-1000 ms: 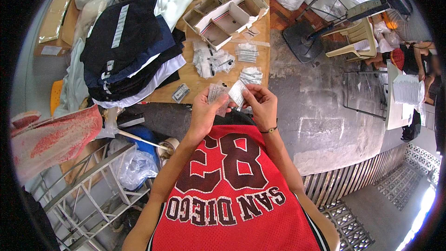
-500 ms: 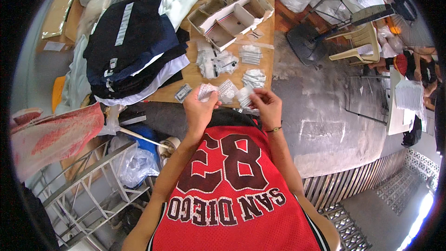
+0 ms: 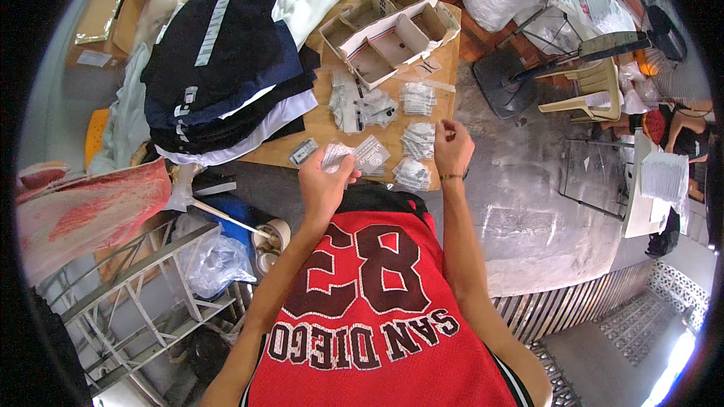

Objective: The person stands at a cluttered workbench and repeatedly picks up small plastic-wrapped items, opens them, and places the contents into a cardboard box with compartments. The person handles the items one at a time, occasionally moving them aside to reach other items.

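My left hand [image 3: 324, 185] grips a fan of small clear plastic packets [image 3: 353, 157] with printed cards inside, held over the near edge of the wooden table [image 3: 332, 124]. My right hand [image 3: 451, 149] hovers to the right, over a pile of the same packets [image 3: 419, 139]; its fingers are pinched together and I cannot see anything between them. More piles of packets [image 3: 360, 108] lie in rows on the table between my hands and a divided cardboard box [image 3: 388, 26].
A stack of folded dark and white garments [image 3: 226, 68] fills the table's left half. A metal rack [image 3: 143, 298] and plastic bags stand at the lower left. A plastic chair [image 3: 588, 90] and a seated person [image 3: 671, 124] are on the right.
My right hand has left the held packets and moved right and forward over the packet piles. My left hand has dropped slightly toward me with its packets.
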`<state>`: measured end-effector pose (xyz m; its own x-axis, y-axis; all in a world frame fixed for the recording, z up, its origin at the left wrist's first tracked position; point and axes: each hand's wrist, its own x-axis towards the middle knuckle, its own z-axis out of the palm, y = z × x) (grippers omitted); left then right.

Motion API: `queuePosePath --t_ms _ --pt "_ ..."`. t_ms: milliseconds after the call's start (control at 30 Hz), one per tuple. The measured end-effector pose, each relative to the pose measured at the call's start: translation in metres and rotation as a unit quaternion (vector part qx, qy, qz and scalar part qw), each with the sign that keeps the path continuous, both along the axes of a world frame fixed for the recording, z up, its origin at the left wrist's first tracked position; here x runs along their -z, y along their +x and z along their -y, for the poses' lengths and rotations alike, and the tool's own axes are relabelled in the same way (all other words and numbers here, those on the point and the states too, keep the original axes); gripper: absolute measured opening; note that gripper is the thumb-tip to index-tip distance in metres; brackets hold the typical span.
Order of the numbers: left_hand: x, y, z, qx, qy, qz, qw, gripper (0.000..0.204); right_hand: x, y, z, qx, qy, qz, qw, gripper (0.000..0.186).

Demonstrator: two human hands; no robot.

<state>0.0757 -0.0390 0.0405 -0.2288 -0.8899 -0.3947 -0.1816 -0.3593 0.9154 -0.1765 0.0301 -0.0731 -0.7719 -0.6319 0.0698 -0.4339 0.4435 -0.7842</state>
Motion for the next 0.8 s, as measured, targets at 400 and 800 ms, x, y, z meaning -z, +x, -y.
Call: queuePosePath --t_ms 400,800 --pt "0.007 -0.007 -0.01 0.199 -0.223 0.063 0.952 0.014 -0.075 0.078 -0.044 0.025 -0.106 0.737 0.666 0.044" --pt "0.006 -0.004 -0.003 0.088 0.02 -0.064 0.994 0.016 -0.021 0.017 -0.025 -0.147 0.045 0.214 0.965 0.021"
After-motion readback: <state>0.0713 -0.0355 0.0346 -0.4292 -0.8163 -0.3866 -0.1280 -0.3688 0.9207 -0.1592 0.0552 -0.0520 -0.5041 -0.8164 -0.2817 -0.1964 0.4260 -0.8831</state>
